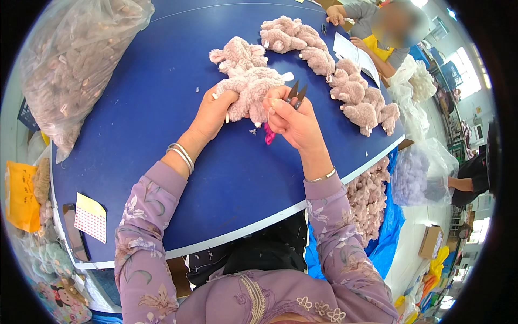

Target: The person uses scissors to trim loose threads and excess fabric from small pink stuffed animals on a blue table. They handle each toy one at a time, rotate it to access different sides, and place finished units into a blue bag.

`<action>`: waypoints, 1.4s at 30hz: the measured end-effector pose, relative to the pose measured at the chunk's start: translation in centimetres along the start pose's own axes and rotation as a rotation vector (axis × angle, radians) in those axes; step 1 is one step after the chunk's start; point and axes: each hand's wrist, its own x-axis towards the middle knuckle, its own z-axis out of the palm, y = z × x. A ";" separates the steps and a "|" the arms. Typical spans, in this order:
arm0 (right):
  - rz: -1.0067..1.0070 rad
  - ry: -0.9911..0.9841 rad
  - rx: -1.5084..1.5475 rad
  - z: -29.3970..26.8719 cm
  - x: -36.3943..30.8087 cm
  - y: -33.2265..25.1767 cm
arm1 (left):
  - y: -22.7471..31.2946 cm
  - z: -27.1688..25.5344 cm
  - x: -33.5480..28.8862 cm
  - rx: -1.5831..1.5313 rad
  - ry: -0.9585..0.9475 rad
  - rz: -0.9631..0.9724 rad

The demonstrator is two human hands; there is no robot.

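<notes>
My left hand (213, 113) is closed around the side of a fluffy pinkish-beige plush animal (244, 81) above the blue table. Thread snips (297, 97) with dark blades pointing away from me sit in my right hand (294, 121). The thumb and fingers of that hand pinch close to the plush, where a thin pale thread (265, 99) shows. Whether a needle is in the pinch is too small to tell. A white tag (288, 76) sticks out by the plush. Just below it, a bright pink tuft (269, 134) appears beside my right hand.
More plush animals lie in a curved row (353, 89) at the right. A large clear bag (81, 65) of plush stands at the left. A phone-like dark object (75, 232) and a sticker sheet (90, 217) lie near the left edge. Across the table a person (372, 32) sits beside white paper (356, 58).
</notes>
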 end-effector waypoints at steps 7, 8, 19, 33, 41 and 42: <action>-0.087 0.156 0.107 -0.6 0.7 -0.3 | 0.0 0.1 0.1 -0.010 0.009 0.019; -0.084 0.241 0.141 -0.6 0.7 -0.5 | 0.1 0.2 0.1 -0.009 0.025 0.023; -0.194 0.186 -1.107 0.8 0.2 -0.5 | -0.2 0.0 0.3 0.014 0.100 0.045; -0.213 0.222 -1.299 0.3 0.4 0.3 | -0.3 -0.3 0.2 0.056 0.076 0.028; -0.258 0.193 -1.263 0.4 0.3 0.8 | -0.6 0.2 -0.2 0.128 0.078 0.072; -0.257 0.204 -1.267 0.1 0.1 0.7 | -0.9 0.0 0.0 0.146 0.082 0.083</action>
